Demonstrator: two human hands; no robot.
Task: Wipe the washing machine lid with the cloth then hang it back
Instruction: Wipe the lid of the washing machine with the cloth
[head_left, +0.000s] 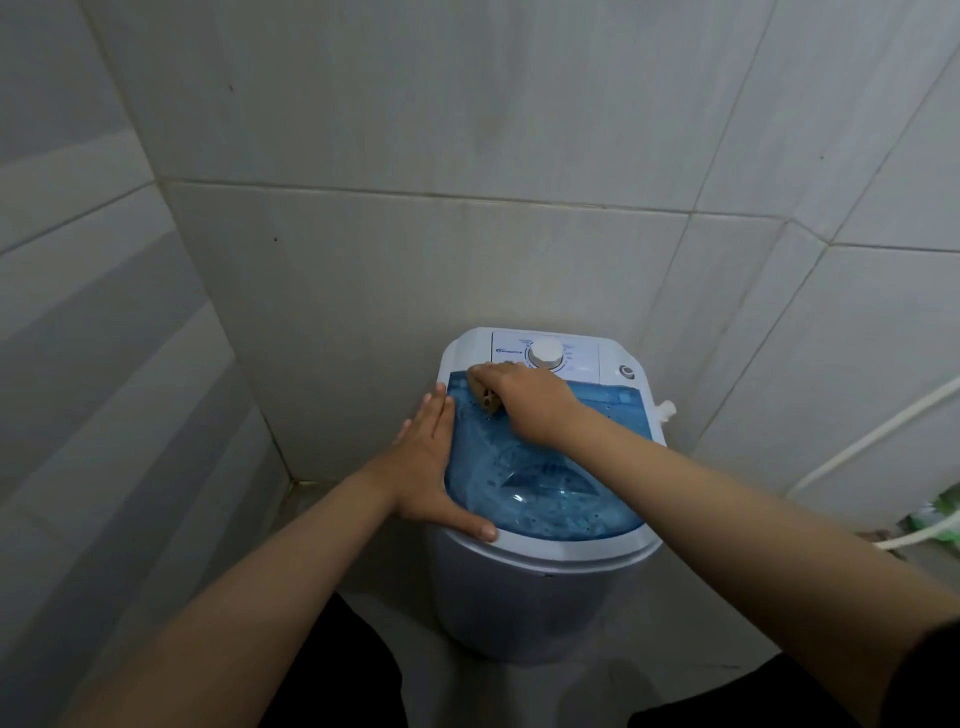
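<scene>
R hand (524, 402) fingers grip cloth (488, 399) at lid (545, 483) rear-left; L hand (434, 462) flat, fingers forward.

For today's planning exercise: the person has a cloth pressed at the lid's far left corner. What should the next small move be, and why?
Probably sweep the right hand and cloth toward the near edge of the blue lid. The cloth sits at the far left corner, most of the lid lies nearer, and the left hand steadies the machine's rim.

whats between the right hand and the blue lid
In the head view, a bunched tan cloth sits under the right hand, pressed onto the translucent blue plastic washing machine lid near its back left corner; only a bit shows.
</scene>
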